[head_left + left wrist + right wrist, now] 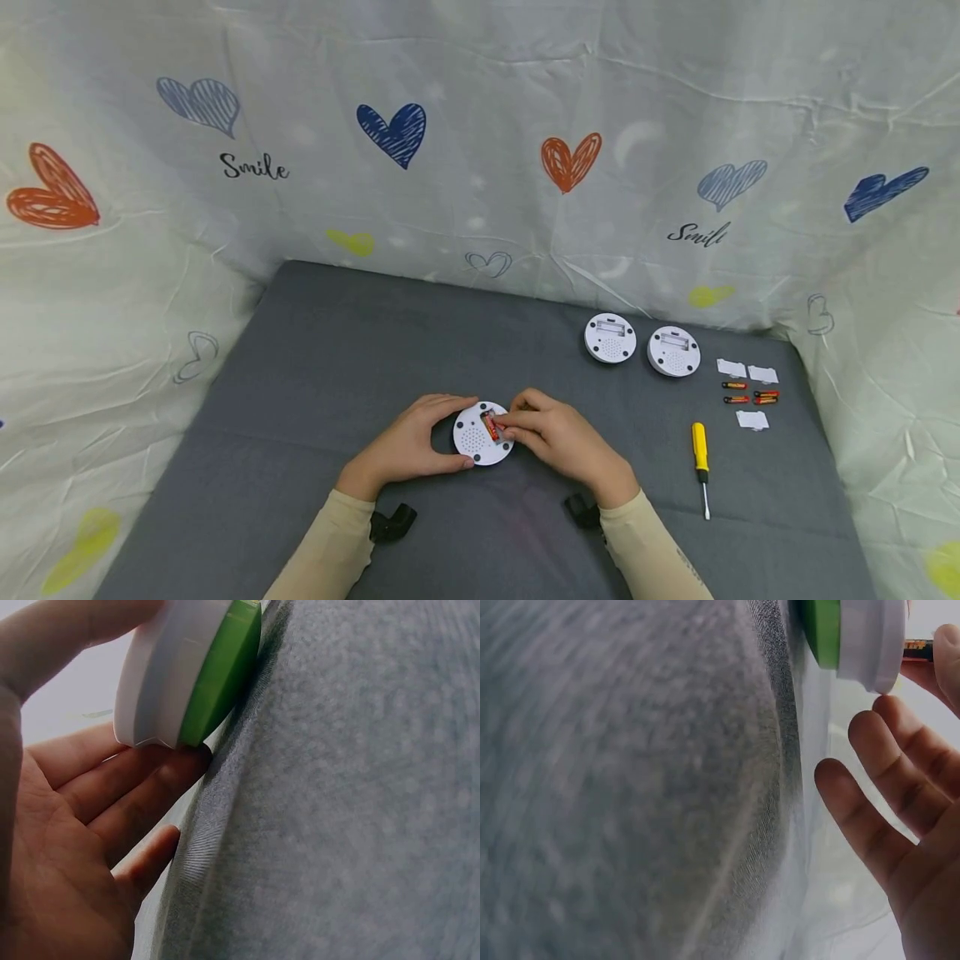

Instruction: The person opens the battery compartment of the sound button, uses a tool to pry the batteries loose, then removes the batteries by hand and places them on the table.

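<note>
A round white battery-powered device (pixel 472 440) lies on the grey cloth, its perforated back and battery compartment facing up. Its underside is green (pixel 221 675) in the left wrist view. My left hand (pixel 408 442) holds its rim between thumb and fingers. One red and black battery (pixel 490 426) is in the compartment. With thumb and index finger, my right hand (pixel 551 433) pinches another battery (pixel 918 650) at the compartment; the fingers partly hide it. The other right fingers (pixel 889 757) are spread beside the device.
Two similar white devices (pixel 611 338) (pixel 673 352) stand at the back right, compartments up. To their right lie several batteries (pixel 736 400) and white covers (pixel 752 420). A yellow screwdriver (pixel 701 458) lies right of my right hand. A printed curtain (pixel 480 167) hangs behind the table.
</note>
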`<state>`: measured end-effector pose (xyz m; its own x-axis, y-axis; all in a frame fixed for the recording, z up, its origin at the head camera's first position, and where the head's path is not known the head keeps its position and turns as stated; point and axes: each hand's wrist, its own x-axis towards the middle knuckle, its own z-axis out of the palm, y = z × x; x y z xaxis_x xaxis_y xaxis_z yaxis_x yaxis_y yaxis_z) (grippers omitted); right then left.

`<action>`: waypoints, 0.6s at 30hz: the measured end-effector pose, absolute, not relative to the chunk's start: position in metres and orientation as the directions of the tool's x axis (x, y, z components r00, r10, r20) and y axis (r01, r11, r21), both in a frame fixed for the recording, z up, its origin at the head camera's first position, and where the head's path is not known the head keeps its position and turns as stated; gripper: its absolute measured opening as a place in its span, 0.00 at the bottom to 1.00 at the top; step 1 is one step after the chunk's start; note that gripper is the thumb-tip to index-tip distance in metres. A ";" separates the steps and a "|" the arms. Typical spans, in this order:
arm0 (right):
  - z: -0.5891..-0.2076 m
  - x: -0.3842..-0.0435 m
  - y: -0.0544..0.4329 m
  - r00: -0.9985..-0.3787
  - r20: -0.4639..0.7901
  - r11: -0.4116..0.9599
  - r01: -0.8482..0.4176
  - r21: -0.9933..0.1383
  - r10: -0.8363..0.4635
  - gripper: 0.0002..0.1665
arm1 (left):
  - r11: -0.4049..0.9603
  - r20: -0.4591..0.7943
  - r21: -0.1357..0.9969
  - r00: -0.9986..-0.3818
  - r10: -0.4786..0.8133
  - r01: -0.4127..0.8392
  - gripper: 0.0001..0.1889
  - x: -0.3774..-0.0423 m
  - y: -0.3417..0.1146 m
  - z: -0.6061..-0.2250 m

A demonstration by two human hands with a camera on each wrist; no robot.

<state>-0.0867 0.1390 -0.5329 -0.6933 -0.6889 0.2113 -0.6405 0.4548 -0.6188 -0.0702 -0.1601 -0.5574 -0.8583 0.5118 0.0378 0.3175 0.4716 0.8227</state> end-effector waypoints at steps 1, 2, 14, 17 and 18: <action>-0.533 -0.086 0.140 -0.689 0.218 0.449 -0.646 -0.617 -0.691 0.16 | 0.467 0.046 0.822 -0.856 0.515 0.325 0.43 -0.071 -0.160 -0.557; -0.533 -0.086 0.140 -0.683 0.225 0.442 -0.652 -0.616 -0.695 0.16 | 0.462 0.054 0.822 -0.853 0.519 0.333 0.43 -0.071 -0.160 -0.557; -0.530 -0.086 0.142 -0.645 0.235 0.400 -0.676 -0.618 -0.727 0.12 | 0.466 0.070 0.811 -0.849 0.523 0.353 0.42 -0.071 -0.161 -0.559; -0.530 -0.086 0.143 -0.643 0.239 0.401 -0.682 -0.612 -0.727 0.12 | 0.470 0.055 0.815 -0.853 0.519 0.339 0.43 -0.071 -0.161 -0.560; -0.530 -0.086 0.143 -0.644 0.240 0.402 -0.682 -0.611 -0.726 0.12 | 0.473 0.051 0.815 -0.854 0.518 0.335 0.43 -0.072 -0.161 -0.560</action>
<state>-0.0857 0.1434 -0.5296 -0.6441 -0.7262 0.2405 -0.6816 0.4021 -0.6113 -0.0716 -0.1607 -0.5600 -0.8540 0.5178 0.0513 0.3355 0.4726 0.8150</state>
